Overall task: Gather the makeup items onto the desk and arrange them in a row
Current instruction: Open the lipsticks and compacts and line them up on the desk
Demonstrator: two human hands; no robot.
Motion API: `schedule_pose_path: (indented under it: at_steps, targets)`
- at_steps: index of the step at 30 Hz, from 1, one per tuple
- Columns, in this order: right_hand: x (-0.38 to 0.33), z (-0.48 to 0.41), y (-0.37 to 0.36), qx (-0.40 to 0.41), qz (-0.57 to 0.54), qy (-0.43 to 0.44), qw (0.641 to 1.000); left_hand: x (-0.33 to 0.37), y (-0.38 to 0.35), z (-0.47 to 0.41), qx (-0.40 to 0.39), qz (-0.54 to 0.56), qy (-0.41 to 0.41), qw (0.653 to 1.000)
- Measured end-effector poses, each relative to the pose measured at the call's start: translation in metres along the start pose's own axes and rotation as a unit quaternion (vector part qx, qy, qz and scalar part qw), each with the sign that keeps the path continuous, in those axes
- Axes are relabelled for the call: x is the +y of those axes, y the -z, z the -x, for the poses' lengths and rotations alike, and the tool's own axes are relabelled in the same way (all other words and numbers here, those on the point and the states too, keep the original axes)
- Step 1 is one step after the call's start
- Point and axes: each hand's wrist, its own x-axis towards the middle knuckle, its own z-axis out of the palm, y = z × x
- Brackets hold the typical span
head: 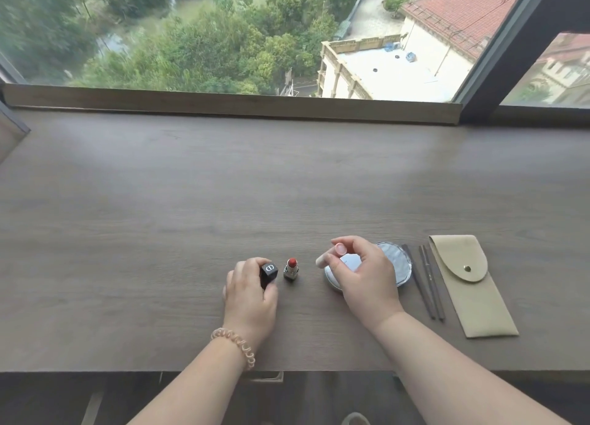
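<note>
Grips the black cap (pixel 268 274) in the left hand (pixel 250 293), on the counter (pixel 159 217) just beside the uncapped red lipstick (pixel 291 269). Pinches a pale tube (pixel 321 261) in the right hand (pixel 364 276) over the round compact (pixel 397 261). Looks light, tippy: best taken by the case, off the soft tip.

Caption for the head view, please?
Left hand grips a black tube beside an open red lipstick; right hand holds a pale stick over a compact.

The right hand (pixel 360 274) covers much of the round compact (pixel 399 261) and most of the small pale item (pixel 321 261) it pinches, which cannot be identified, while the left hand (pixel 250 293) hides the lower part of the black cap (pixel 268 273) it grips
</note>
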Motion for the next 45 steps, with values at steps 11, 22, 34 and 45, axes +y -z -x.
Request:
schedule_pose_path:
  at_steps: [11, 22, 34, 45]
  targets:
    - [-0.012, 0.01, 0.015, 0.007, -0.085, -0.023, 0.996, 0.008, 0.006, 0.006, -0.021, 0.053, 0.029, 0.998]
    - [-0.079, 0.017, 0.048, -0.017, -0.189, 0.042, 0.981, 0.127, 0.065, 0.011, -0.103, 0.14, -0.135, 0.975]
    - [-0.081, 0.022, 0.076, -0.16, -0.115, 0.064, 0.978, 0.133, 0.087, 0.031, -0.096, 0.339, -0.032, 0.935]
    - [-0.085, 0.028, 0.067, -0.089, -0.105, 0.065, 0.988, 0.145, 0.079, 0.045, -0.051, 0.278, -0.084, 0.955]
